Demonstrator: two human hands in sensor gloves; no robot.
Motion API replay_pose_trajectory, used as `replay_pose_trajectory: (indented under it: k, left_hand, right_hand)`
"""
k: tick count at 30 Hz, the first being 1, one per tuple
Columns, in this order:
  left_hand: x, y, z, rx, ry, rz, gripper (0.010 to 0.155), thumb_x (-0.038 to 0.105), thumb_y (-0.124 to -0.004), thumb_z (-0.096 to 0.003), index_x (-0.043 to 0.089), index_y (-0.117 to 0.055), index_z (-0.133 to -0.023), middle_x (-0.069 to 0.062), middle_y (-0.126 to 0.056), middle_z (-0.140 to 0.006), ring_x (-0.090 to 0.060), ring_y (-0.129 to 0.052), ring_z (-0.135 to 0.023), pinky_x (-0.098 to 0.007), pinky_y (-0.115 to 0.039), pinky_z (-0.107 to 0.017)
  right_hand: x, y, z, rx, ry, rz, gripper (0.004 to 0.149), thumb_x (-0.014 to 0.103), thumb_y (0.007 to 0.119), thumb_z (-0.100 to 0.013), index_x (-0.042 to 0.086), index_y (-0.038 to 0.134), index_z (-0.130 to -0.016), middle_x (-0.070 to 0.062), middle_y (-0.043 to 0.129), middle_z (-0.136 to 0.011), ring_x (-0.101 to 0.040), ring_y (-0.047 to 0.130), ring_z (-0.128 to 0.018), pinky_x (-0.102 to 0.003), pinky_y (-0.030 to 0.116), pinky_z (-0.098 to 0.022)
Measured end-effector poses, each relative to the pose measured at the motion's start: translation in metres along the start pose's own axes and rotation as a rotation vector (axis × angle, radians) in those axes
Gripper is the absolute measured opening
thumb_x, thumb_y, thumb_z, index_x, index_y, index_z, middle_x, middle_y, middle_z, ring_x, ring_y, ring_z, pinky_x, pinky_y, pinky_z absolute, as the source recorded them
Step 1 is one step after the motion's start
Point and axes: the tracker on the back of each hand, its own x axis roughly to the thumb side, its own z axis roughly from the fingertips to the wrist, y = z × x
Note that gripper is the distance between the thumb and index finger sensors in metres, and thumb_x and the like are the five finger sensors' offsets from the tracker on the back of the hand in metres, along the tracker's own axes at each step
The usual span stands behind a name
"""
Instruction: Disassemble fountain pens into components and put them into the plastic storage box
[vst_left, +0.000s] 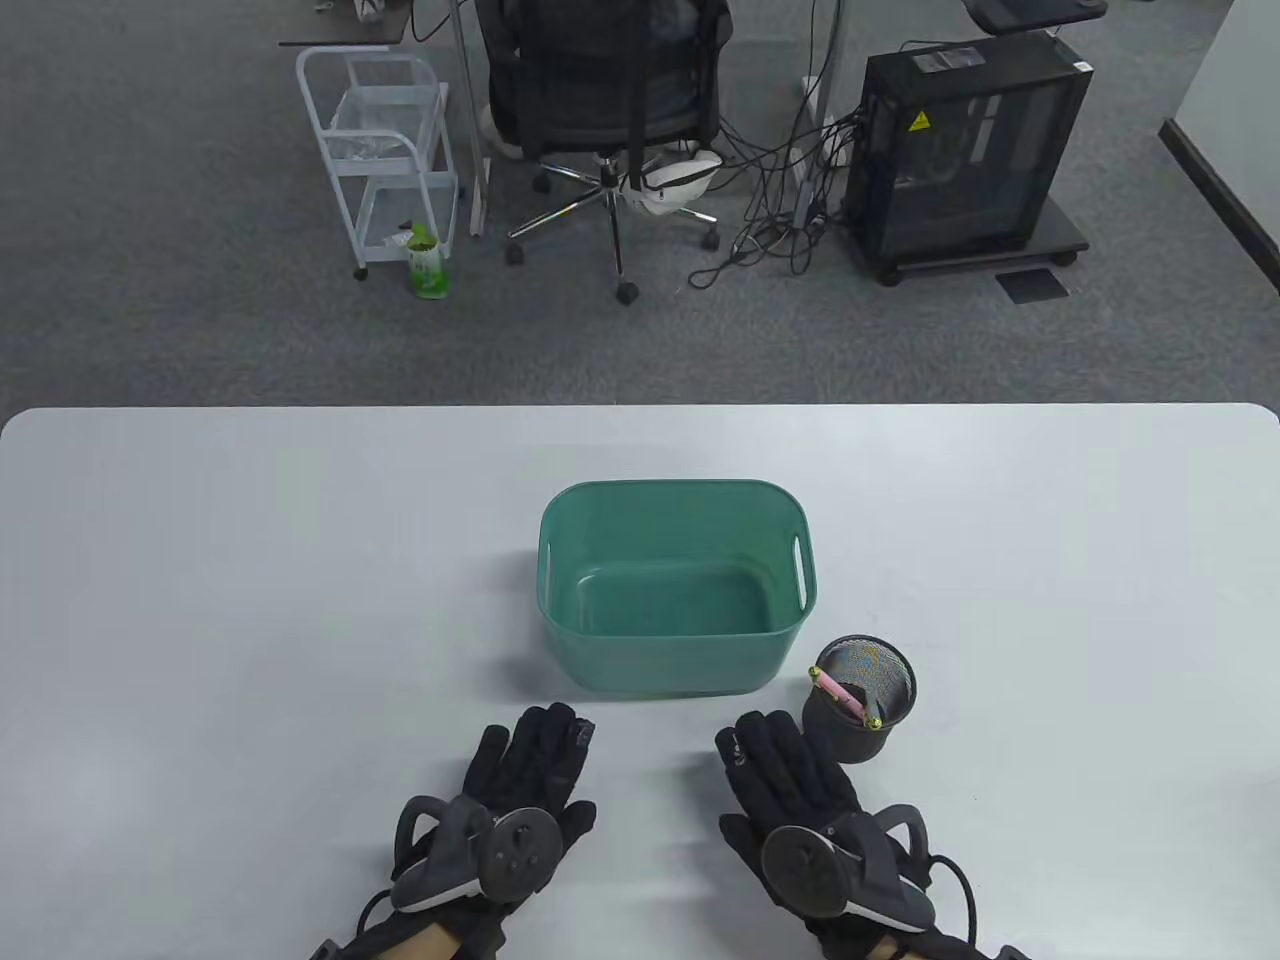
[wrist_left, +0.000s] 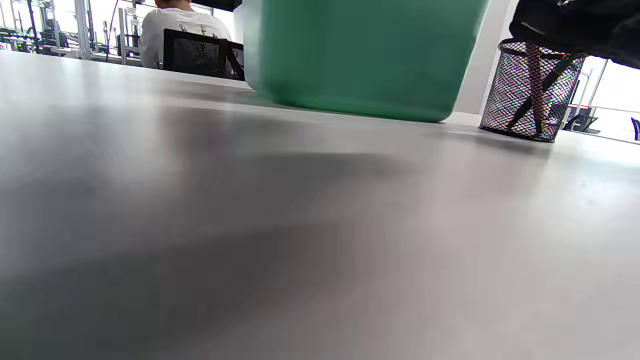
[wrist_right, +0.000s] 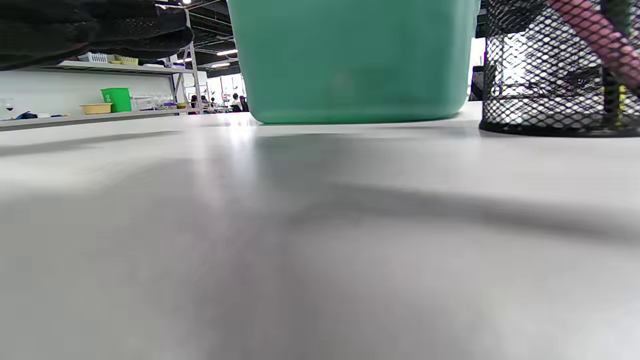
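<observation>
The white bench (vst_left: 250, 600) carries everything, and both gloved hands lie flat on its near edge, palms down. Just ahead of the two hands, centred between them, stands the green plastic box (vst_left: 675, 585), open at the top with a handle slot in each end wall; nothing shows inside it. In both wrist views its green wall fills the upper middle, sitting square on the bench.

The left hand (vst_left: 530, 775) rests with its fingers straight and lying close together, holding nothing; its fingertips point toward the near left corner of the box and stop short of it. The right hand (vst_left: 790, 775) lies the same way, fingers stretched out and empty, a tracker on its back.

Just beside the right hand's fingertips, on their outer side, stands a black mesh pen cup (vst_left: 860, 700), upright and close to the near right corner of the box without touching it. Inside the cup a pink pen (vst_left: 840, 692) leans across the opening, and a second, darker pen (vst_left: 874, 716) with a greenish tint stands by it; the right wrist view shows both through the mesh. Neither hand touches the cup or the pens
</observation>
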Motion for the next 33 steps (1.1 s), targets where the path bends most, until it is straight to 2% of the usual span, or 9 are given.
replay_pose_trajectory:
  k: [33]
  left_hand:
    - [0.0099,-0.0009,0.0021,0.017,-0.086,-0.026,0.072,0.050,-0.042,-0.0672,0.014,-0.018,-0.125,-0.014,-0.020,-0.132,-0.038,-0.021,-0.121,-0.055,-0.015,-0.086]
  right_hand:
    - [0.0043,0.0004,0.0025,0.001,-0.040,0.002,0.070,0.050,0.050,-0.057,0.019,0.035,-0.118,-0.008,0.029,-0.121,-0.034,0.028,-0.110,-0.048,0.025,-0.081]
